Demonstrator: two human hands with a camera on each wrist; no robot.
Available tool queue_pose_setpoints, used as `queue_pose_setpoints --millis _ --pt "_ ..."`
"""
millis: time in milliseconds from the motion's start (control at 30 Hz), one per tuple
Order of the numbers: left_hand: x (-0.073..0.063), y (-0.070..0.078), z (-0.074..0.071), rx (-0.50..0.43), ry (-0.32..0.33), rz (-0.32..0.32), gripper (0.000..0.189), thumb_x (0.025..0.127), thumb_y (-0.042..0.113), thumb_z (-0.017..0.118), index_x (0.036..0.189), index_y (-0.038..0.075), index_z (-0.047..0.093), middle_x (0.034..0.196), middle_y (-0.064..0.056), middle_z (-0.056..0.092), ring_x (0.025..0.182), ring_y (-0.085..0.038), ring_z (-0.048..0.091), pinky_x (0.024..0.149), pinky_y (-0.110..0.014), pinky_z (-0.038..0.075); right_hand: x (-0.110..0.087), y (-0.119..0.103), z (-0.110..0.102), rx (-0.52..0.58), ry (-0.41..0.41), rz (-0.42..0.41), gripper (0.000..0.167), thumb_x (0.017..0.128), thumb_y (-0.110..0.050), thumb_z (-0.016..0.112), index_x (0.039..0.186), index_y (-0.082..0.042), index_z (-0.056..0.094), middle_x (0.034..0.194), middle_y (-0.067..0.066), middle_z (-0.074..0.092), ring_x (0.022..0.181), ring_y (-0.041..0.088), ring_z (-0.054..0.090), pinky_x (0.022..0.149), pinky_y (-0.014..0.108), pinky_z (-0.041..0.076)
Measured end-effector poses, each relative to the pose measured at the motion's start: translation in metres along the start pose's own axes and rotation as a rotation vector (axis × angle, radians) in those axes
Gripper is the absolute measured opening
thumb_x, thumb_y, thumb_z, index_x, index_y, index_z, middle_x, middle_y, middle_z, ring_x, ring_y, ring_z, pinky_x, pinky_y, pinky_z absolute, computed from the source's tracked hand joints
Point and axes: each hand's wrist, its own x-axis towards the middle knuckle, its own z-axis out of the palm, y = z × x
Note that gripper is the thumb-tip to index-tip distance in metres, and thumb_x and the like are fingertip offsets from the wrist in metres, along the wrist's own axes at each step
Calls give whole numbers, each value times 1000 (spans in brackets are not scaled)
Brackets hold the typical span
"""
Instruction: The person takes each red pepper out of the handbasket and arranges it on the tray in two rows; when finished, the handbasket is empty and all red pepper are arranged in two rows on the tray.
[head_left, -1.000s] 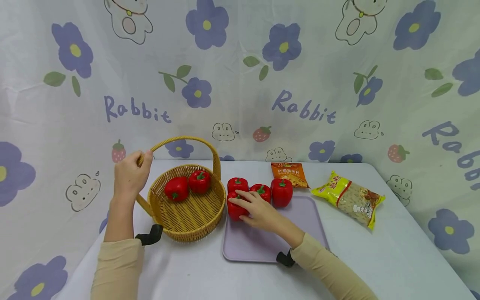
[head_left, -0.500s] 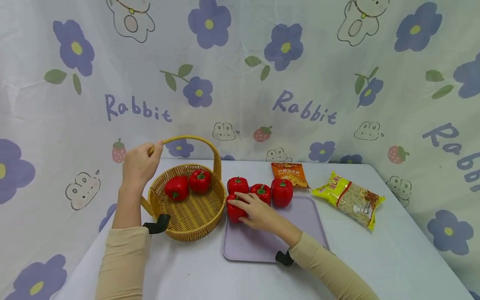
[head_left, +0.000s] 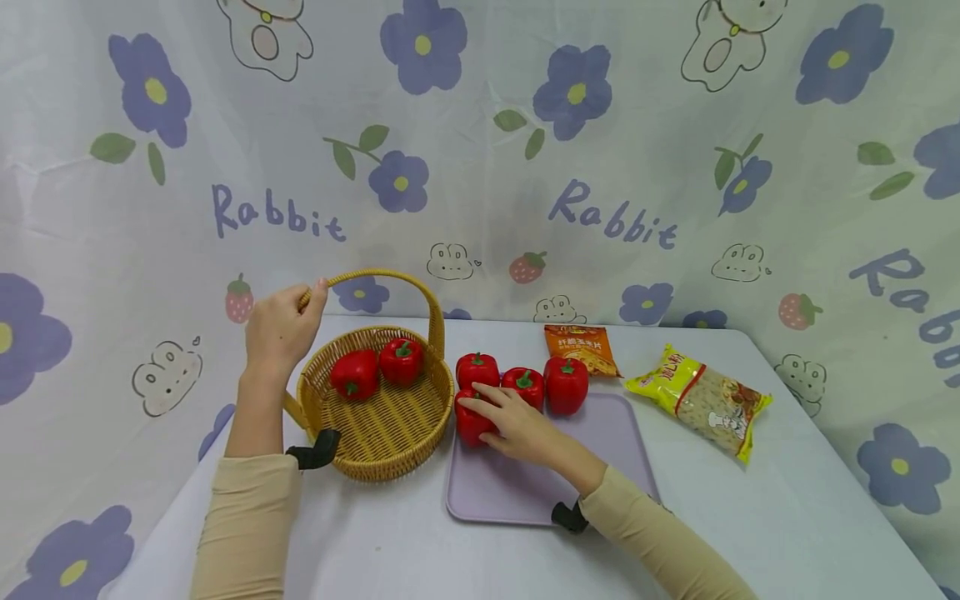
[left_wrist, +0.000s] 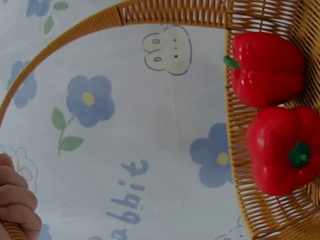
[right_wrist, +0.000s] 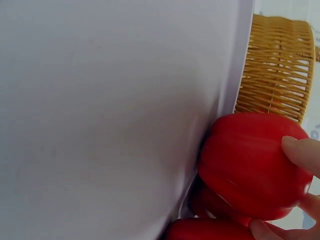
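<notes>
With its fingers wrapped round the arched handle of a wicker basket (head_left: 378,471), my left hand (head_left: 281,333) is at the left of the head view. Two red bell peppers lie inside, one on its side (head_left: 354,375) and one stem up (head_left: 401,361). My right hand (head_left: 523,429) grips another red bell pepper (right_wrist: 250,165) between thumb and fingers, at the left edge of a lilac tray (head_left: 517,496). In the right wrist view that pepper overlaps the tray's rim. Three more red peppers stand behind the hand: one (head_left: 477,368), a second (head_left: 525,385) and a third (head_left: 566,385).
An orange snack packet (head_left: 581,350) lies behind the tray. To the right lies a yellow, partly see-through food bag (head_left: 701,400). The basket stands just left of the tray on a white table (head_left: 390,554), before a patterned curtain (head_left: 480,167).
My left hand has slid up and right along the basket handle. My right hand and its pepper have shifted slightly toward me, then stayed nearly still.
</notes>
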Motion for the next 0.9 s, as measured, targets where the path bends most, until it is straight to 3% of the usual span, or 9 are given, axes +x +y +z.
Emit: queue_pose_setpoints --millis 233,600,900 --pt "-1 -1 0 -4 2 1 53 94 49 33 60 8 35 52 -6 31 51 -23 32 46 -34 22 0 -1 -4 -57 5 -10 60 80 -26 71 134 -19 45 137 11 40 123 27 39 95 43 37" --pt "-4 -3 0 -24 2 -31 56 93 52 35 58 8 36 51 -5 31 50 -23 31 45 -33 22 -2 -2 -8 -51 -14 -6 63 79 -30 71 135 -21 43 137 12 39 125 26 36 96 43 36" --pt "-3 -4 0 -42 16 -34 58 92 54 36 56 8 33 51 -6 30 50 -21 26 44 -33 19 2 -12 -23 -15 -51 53 80 74 -42 73 141 -27 32 143 6 32 127 26 32 94 47 36"
